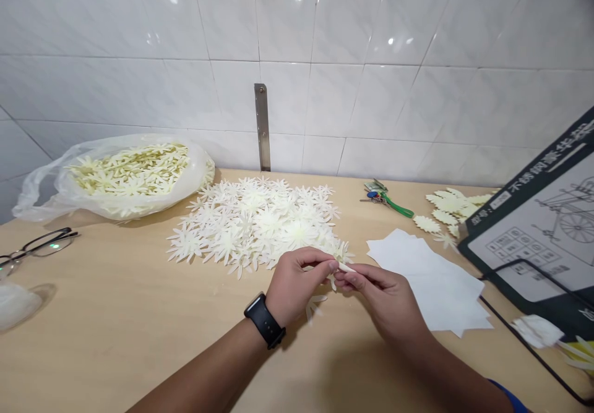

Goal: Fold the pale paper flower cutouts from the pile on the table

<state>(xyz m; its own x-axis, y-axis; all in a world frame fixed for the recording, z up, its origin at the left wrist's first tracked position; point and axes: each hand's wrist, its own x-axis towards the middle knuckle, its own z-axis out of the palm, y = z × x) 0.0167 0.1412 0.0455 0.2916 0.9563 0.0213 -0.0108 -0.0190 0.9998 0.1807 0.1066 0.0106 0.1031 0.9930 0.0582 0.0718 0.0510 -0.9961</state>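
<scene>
My left hand (301,280), with a black watch (264,320) on its wrist, is closed in a pinch on a pale cream flower cutout (346,268). From the other side my right hand (383,289) pinches the same piece between thumb and fingers. The cutout looks narrow and folded or edge-on; fingers cover most of it. Just beyond my hands spreads a large pile of white, many-petalled flower cutouts (260,221). A loose white petal piece (316,306) lies on the table below my left hand.
A plastic bag (195,181) of yellowish cutouts stands back left, near eyeglasses (41,244). Right are white sheets (427,280), keys with a green strap (394,204), leaf-shaped cutouts (452,206), a printed box (542,221) and a black cable (529,345). A tiled wall (371,104) borders the table.
</scene>
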